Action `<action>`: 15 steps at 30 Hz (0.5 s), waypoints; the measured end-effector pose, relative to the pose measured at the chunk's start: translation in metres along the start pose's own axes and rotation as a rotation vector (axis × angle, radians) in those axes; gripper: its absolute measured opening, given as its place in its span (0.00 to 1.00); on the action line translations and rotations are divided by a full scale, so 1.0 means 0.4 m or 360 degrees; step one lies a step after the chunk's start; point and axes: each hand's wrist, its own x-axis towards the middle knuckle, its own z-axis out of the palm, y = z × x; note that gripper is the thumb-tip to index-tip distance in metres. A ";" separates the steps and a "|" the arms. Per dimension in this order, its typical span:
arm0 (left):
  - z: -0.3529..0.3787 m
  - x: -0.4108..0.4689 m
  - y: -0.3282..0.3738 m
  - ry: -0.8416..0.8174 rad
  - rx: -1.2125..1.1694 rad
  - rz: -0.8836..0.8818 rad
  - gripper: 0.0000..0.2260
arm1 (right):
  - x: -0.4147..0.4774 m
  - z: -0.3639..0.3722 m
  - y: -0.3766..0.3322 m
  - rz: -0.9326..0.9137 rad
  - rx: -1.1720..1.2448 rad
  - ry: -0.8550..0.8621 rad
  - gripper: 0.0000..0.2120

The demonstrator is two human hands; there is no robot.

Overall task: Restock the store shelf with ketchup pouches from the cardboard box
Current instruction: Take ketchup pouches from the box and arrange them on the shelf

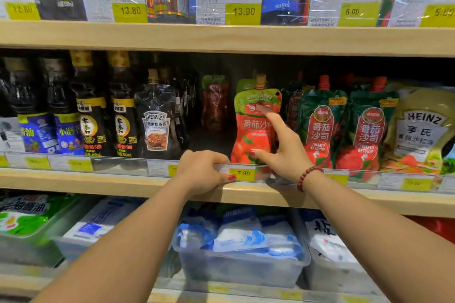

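A red and green ketchup pouch [254, 128] stands upright at the front of the middle shelf [123, 181]. My right hand [283, 147] touches its front, index finger raised against the label and thumb at its lower edge. My left hand [204, 170] grips the clear plastic rail [118, 163] at the shelf's front edge, beside the 7.90 price tag [242, 174]. Another similar pouch [214, 103] stands further back in the dark gap to the left. The cardboard box is not in view.
Green-topped ketchup pouches [320, 128] and a Heinz salad dressing pouch [421, 130] stand to the right. A black Heinz pouch [155, 123] and dark bottles [91, 115] stand to the left. Clear bins of white and blue packets [241, 248] fill the shelf below.
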 end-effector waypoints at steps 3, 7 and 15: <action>0.001 0.000 0.001 -0.0001 -0.0010 -0.0002 0.07 | 0.002 -0.004 0.003 0.0109 0.0037 -0.0010 0.43; 0.000 -0.004 0.005 -0.0008 -0.0031 -0.0028 0.07 | 0.001 -0.004 -0.005 0.0200 -0.0026 -0.0056 0.43; -0.002 -0.012 0.012 0.0033 -0.0045 -0.0040 0.07 | -0.016 0.011 -0.047 0.0364 -0.0283 0.0070 0.41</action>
